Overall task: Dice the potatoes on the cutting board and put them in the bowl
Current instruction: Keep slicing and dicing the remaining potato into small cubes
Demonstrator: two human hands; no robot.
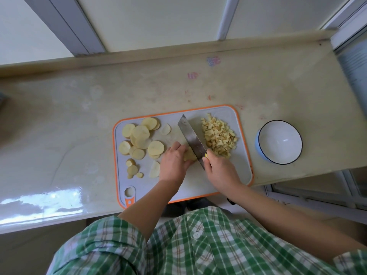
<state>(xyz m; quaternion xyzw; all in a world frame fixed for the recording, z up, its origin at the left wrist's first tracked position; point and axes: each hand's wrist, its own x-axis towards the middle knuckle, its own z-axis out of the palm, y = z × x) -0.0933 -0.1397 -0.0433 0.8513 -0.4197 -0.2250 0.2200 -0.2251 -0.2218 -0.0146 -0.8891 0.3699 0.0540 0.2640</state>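
The right hand (pixel 220 167) grips the knife (pixel 191 138); the left hand (pixel 174 161) curls over a potato piece (pixel 189 154) beside the blade. We note a diced heap (pixel 218 135) on the cutting board (pixel 241 165), many slices (pixel 142 137) uncut, and the bowl (pixel 279 142) unfilled. We judge roughly half done.

No legible text — countertop scribbles (pixel 213 61) blurred, knife sticker (pixel 206 155) unreadable

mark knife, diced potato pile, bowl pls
knife (pixel 191 138): head view, middle of the blade's flat.
diced potato pile (pixel 218 135): head view, centre of the heap.
bowl (pixel 278 143): head view, bare inside surface.
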